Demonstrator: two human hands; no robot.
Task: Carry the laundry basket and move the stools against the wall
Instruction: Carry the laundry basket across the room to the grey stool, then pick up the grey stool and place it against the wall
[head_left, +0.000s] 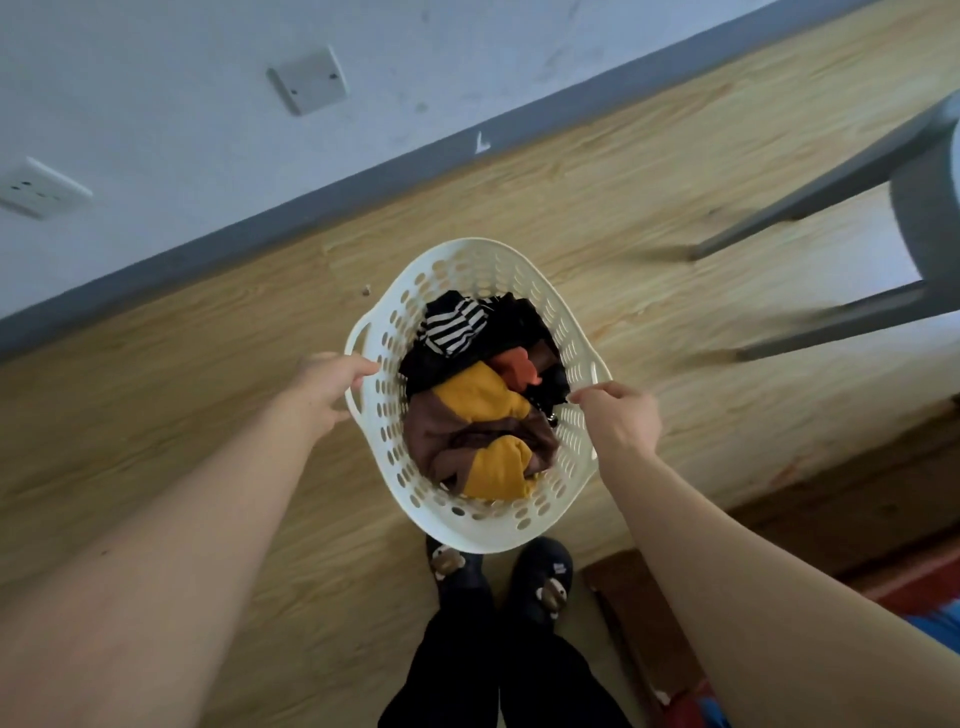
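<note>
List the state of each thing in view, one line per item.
Laundry basket: upright, part-filled, both hands at its rim.
Clothes: crumpled loosely inside the basket, below the rim.
Left hand: closed on the basket's left handle.
Right hand: closed on the basket's right rim.
Stool: standing on the floor to the right, away from the wall.
Wall socket: nothing plugged in.
</note>
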